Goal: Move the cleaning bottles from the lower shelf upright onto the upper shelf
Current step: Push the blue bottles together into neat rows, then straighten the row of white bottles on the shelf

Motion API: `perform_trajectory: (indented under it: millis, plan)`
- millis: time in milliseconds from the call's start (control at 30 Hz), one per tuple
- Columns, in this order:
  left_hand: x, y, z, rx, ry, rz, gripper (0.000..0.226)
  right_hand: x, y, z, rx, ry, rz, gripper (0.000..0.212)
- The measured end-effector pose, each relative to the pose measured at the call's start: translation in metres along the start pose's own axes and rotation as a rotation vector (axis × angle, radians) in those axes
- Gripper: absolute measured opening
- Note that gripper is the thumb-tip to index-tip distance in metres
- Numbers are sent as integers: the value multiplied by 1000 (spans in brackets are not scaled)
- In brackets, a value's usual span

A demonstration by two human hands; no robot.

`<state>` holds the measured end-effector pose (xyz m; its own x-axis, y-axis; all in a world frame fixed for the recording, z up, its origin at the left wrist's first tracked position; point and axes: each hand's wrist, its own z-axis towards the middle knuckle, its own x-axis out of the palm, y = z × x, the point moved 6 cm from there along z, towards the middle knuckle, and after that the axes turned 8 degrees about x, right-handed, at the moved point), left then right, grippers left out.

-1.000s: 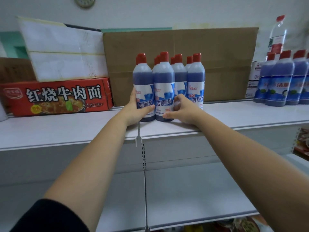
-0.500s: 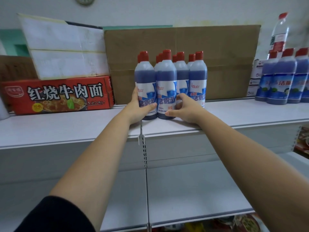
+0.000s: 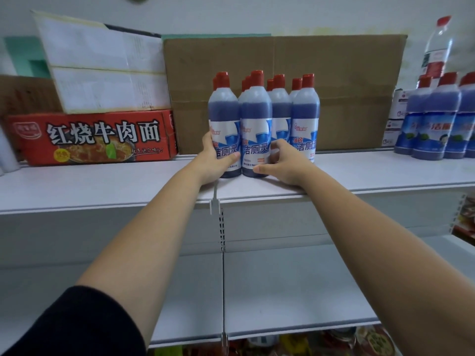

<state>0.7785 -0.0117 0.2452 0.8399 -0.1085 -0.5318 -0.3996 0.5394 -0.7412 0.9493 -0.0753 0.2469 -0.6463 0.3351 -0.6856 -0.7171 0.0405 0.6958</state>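
1. Fingers [image 3: 208, 140] of the left hand [image 3: 214, 164] curl round the front-left cleaning bottle [image 3: 224, 116], a pale plastic bottle with dark blue liquid, red cap and blue-white label; the thumb lies across its front.
2. The right hand [image 3: 286, 167] grasps the front-middle cleaning bottle [image 3: 255, 119] of the same kind, fingers round its right side, thumb low near the base.
3. Both bottles stand upright on the white upper shelf [image 3: 102, 186], touching each other and the other bottles [image 3: 304, 116] of the group packed behind and beside them, in front of a brown cardboard box [image 3: 347, 80].
4. I judge the main risk is tipping: the bottles are tall and narrow with small bases, so a sideways drag when the hands let go, or a hard push backward, could knock one into its neighbours.
5. The glossy label looks slippery, so a loose grasp may slide.
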Motion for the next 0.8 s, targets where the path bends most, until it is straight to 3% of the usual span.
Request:
perform_trajectory:
  millis: [233, 333, 533, 800]
  plan:
    - [2, 3, -6, -70, 36, 176, 83, -1, -2, 2, -8, 3, -10, 63]
    - [3, 5, -18, -120, 96, 372, 78, 0, -2, -1, -17, -7, -186, 46]
    - [-1, -11, -58, -170, 235, 664, 47, 7, 8, -30, -10, -31, -464, 21]
    - [-48, -11, -125, -218, 169, 806, 50, 43, 53, -63, -135, 15, -477, 36]
